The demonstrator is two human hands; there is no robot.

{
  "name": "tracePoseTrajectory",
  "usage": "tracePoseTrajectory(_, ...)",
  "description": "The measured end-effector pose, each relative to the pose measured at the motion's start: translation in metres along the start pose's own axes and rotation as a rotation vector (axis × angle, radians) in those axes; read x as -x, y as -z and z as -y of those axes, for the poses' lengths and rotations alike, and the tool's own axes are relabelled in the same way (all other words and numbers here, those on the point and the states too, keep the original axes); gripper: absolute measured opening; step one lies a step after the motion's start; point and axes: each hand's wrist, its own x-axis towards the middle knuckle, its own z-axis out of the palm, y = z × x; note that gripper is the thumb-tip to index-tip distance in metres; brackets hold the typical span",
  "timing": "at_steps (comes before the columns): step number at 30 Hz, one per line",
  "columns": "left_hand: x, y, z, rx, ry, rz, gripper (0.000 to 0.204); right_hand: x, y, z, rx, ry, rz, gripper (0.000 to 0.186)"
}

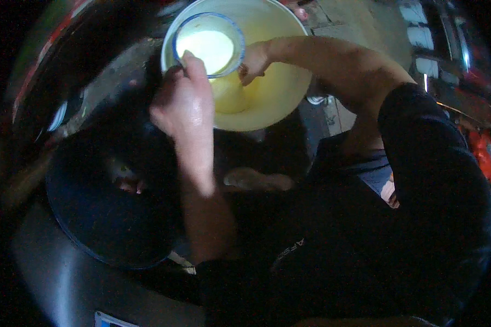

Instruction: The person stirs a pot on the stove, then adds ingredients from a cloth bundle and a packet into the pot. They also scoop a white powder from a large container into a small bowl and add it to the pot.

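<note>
A large cream-coloured basin (281, 106) stands ahead of me, with pale yellow contents (232, 100) low inside. Over its left part, my left hand (186, 101) grips a round, blue-rimmed vessel (238, 44) by the near rim, thumb on top. Something bright and whitish (207, 52) fills the vessel's middle; glare hides whether it is liquid or a bottom. My right hand (255, 61) reaches into the basin from the right, close against the vessel's right side. Its fingers are curled downward, and I cannot see what they hold, if anything.
To my left is a wide dark tub (87, 252) with a bluish rim. A shiny metal surface (54, 272) lies at the lower left. Beyond the basin runs a paved floor (346, 32), and red material (480, 155) shows at the far right. Much is dim.
</note>
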Motion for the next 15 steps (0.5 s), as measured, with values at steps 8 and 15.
tracePoseTrajectory(8, -0.006, 0.007, -0.003, -0.127, 0.104, 0.181, 0.056, 0.092, 0.031, 0.030, -0.193, 0.113, -0.053, 0.030)
tracePoseTrajectory(15, -0.009, 0.015, -0.001, -0.237, 0.064, 0.304, 0.052, 0.184, 0.059, 0.061, -0.286, -0.002, -0.112, 0.027)
